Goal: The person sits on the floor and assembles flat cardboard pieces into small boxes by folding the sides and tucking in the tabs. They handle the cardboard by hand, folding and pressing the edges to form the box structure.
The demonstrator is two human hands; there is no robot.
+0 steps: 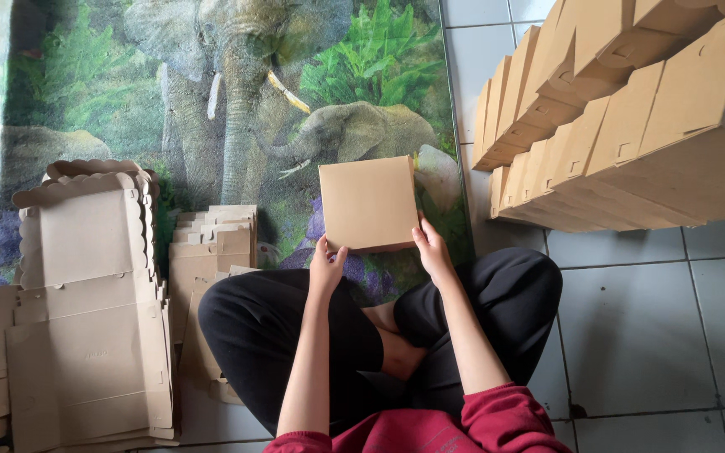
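Grey tiled floor (631,335) fills the lower right of the frame, partly covered at upper left by a mat (211,101) printed with elephants and foliage. At the lower centre sits a person cross-legged, in black trousers and red sleeves. Just above the knees, the left hand (326,268) and right hand (432,252) grasp the near edge of a closed, square brown cardboard box (368,204), fingers curled around its lower corners, thumbs on top; the box sits at frame centre over the mat. At lower left lies a stack of flat, unfolded box blanks (86,335) with scalloped edges; a smaller pile of blanks (211,243) lies beside the left knee. At upper right, assembled boxes (631,126) stand in close rows on the tiles.
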